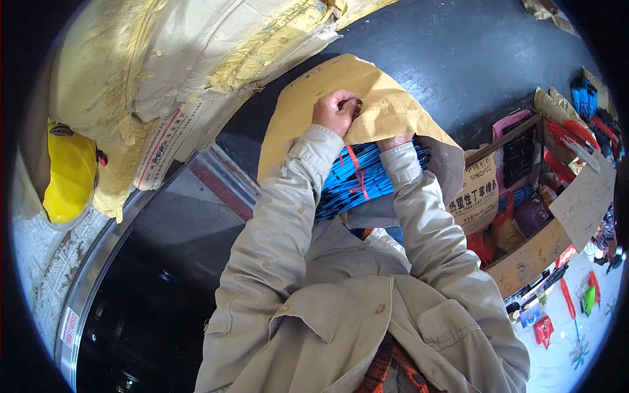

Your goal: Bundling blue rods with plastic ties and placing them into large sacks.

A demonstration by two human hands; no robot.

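A large brown kraft paper bag [314, 85] lies in front of me with its mouth toward my body. Inside the mouth is a bundle of thin blue strips with dark parts [360, 180], tied round with red string [356, 167]. My left hand [335, 112] is closed on the bag's upper paper, fingers curled at its edge. Under that same flap goes my right hand [397, 141], beside the bundle's right end. Only its back near the wrist shows; the paper hides the fingers. The bag's grey inner side [445, 164] shows at the right.
Worn yellowish sacks [170, 52] are piled at the upper left, with a yellow hard hat [69, 170] beside them. A metal rail [85, 281] curves down the left. To the right stand a dark-framed rack [540, 147] with mixed goods and a cardboard sheet [585, 200].
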